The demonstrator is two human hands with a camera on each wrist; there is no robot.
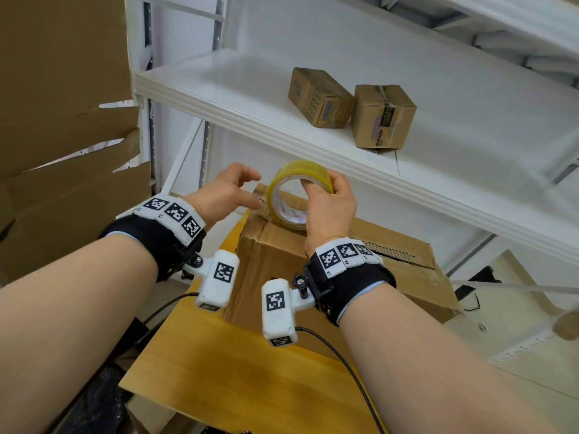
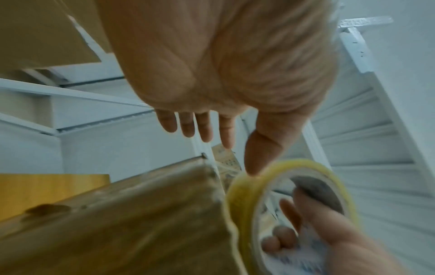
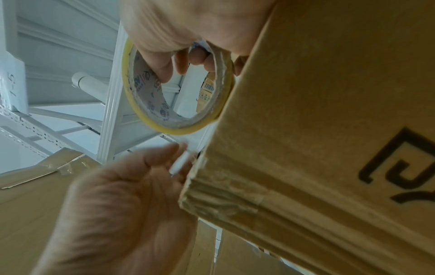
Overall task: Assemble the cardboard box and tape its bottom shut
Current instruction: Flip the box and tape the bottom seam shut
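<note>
- At the far left, large flat sheets of cardboard [image 1: 62,145] leaned beside the white shelf [image 1: 313,120]; they were well apart from the work.
- The left hand [image 1: 225,192] hovered just left of the tape roll [image 1: 297,195]; its grip was open, the fingers loosely spread and holding nothing that I could be sure of; in the right wrist view a thin strip of tape [image 3: 181,161] ran from the roll down past its fingertips, but whether they pinched it I cannot tell.
- The cardboard box [image 1: 275,261] stood on the yellow wooden tabletop [image 1: 235,371], its closed flaps facing up; the roll rested upright on the far left corner of this top face.
- The right hand [image 1: 329,208] gripped the roll, with fingers curled through the core and over the outer rim.
- The relation that matters, in my judgement: the free end of tape lay at the box's far left edge, nearer to the left hand, while the seam of the flaps ran from there toward the right and toward the person; so the left hand would press the end down, and the right would pull the roll along the seam.
- On the shelf to the right, two small sealed boxes [image 1: 351,104] lay; they were well apart from the hands.
</note>
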